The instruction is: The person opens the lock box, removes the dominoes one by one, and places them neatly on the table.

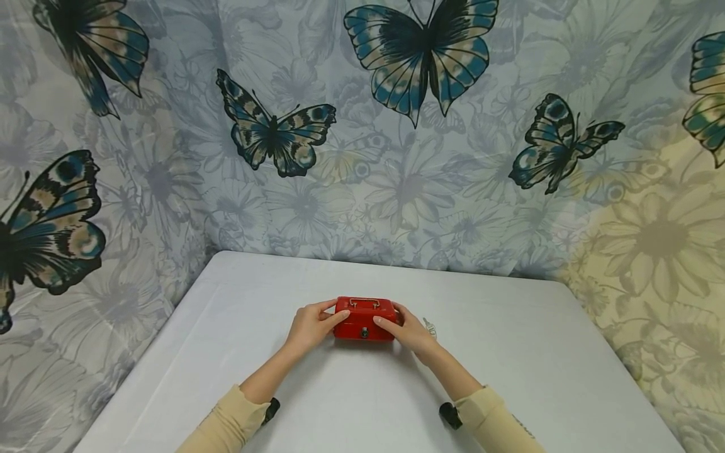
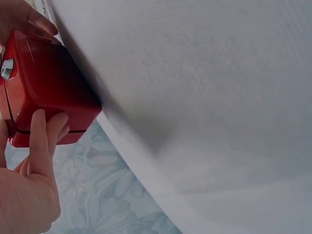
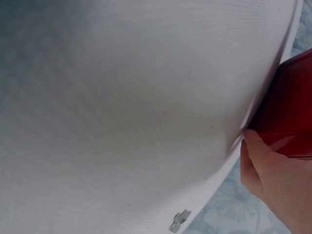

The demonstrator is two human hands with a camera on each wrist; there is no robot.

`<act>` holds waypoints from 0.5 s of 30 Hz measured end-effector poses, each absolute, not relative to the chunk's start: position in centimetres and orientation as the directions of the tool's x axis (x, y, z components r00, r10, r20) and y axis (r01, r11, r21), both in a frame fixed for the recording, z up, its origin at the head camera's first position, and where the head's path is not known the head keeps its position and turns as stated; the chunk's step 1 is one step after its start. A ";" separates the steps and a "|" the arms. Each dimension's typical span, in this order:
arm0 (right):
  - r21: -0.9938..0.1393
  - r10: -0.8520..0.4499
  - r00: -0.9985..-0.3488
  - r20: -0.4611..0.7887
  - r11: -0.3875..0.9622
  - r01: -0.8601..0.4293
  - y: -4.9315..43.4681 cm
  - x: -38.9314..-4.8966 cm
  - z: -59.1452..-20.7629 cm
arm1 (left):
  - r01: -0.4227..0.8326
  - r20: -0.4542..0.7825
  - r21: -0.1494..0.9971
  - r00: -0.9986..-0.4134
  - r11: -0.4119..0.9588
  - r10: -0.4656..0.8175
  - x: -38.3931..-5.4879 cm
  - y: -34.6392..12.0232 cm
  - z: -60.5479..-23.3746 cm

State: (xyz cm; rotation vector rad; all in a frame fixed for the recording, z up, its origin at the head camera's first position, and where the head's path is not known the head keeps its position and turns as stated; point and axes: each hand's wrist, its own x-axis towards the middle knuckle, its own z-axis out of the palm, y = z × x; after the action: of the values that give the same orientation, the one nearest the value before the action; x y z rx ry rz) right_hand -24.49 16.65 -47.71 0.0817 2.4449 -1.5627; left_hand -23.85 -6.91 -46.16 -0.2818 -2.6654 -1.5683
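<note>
A small red cash box (image 1: 364,330) with a metal carry handle on its lid and a round lock on its front is held between both hands near the middle of the white table. Its lid is down. My left hand (image 1: 310,326) grips the left end, thumb on the front upper edge and fingers along the side. The right hand (image 1: 412,330) holds the opposite end, its thumb lying across the front. In the left wrist view the lock (image 2: 7,69) faces left. Whether the box's base fully rests on the tabletop, I cannot tell.
Just beyond the right hand lies a small bunch of metal keys (image 1: 430,327), seen also as keys (image 3: 180,221) in the right wrist view. The white-covered table (image 1: 498,371) is backed by a butterfly-patterned cloth (image 1: 396,189).
</note>
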 end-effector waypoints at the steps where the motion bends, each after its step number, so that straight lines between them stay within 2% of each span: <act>1: -0.885 -0.078 -0.970 -0.232 0.431 0.177 16.7 -24.5 -47.7 | 0.175 0.124 0.862 -0.983 0.475 0.137 -23.8 -6.9 -46.1; 9: -0.878 -0.072 -0.964 -0.257 0.435 0.201 16.7 -24.6 -47.5 | 0.158 0.120 0.843 -0.987 0.515 0.106 -23.7 -7.2 -46.0; 15: -0.874 -0.048 -0.959 -0.280 0.426 0.234 16.6 -24.8 -47.2 | 0.025 -0.031 0.877 -0.994 0.480 0.109 -24.2 -7.1 -46.6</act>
State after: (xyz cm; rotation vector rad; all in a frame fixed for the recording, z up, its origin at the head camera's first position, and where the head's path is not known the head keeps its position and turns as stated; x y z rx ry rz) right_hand -24.85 16.58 -47.16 0.1619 2.4203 -1.5465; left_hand -24.24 -7.13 -46.57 -0.1256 -2.7729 -1.6405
